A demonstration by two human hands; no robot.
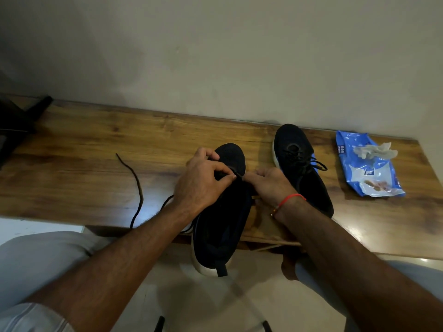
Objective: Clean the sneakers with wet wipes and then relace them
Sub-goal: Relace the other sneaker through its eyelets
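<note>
Two dark sneakers on the desk point(96, 144), toes toward the wall: near sneaker point(223, 212) overhanging the edge, far sneaker point(302, 168) laced. Left hand point(203, 180) and right hand point(268, 185) pinching one lace point(137, 188). One wipes pack point(366, 168).

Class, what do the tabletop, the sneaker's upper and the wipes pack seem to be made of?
Tabletop: wood or wood-look laminate, glossy; grain and glare show.
Sneaker's upper: dark knit or perforated fabric, matte; tiny holes.
Wipes pack: thin plastic film, shiny and crinkled.
</note>
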